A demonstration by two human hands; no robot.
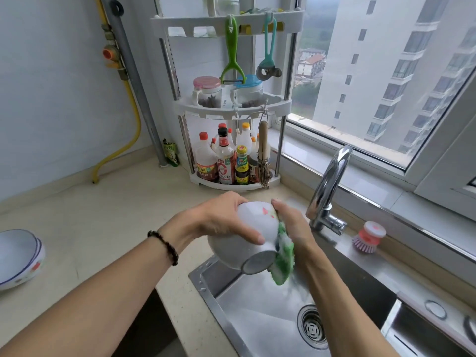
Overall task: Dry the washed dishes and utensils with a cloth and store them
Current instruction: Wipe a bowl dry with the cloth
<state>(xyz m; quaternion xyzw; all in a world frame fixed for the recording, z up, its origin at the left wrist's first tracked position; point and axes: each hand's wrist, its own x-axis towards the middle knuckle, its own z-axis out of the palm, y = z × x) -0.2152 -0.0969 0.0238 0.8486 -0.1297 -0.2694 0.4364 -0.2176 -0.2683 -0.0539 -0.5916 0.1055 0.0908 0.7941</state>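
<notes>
A white ceramic bowl (242, 238) w/ flower print is held tilted, foot outward, above the sink (257, 305); it is gripped by the left hand (226, 217), fingers curled over its wall. A green-white cloth (283, 256) is pressed to its rim by the right hand (291, 220), fingers bent round it. The bowl is probably wet, slippery and fragile, so it is best held at rim and foot.

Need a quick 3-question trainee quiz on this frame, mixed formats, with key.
1. True or false: the left hand grips the bowl over the sink.
2. What does the right hand press against the bowl? A) pink brush B) green cloth C) peeler
3. Fill in: the stacked bowls sit on the counter at the far ____ of the frame.

Key: 1 true; 2 B, the green cloth; 3 left.
</notes>
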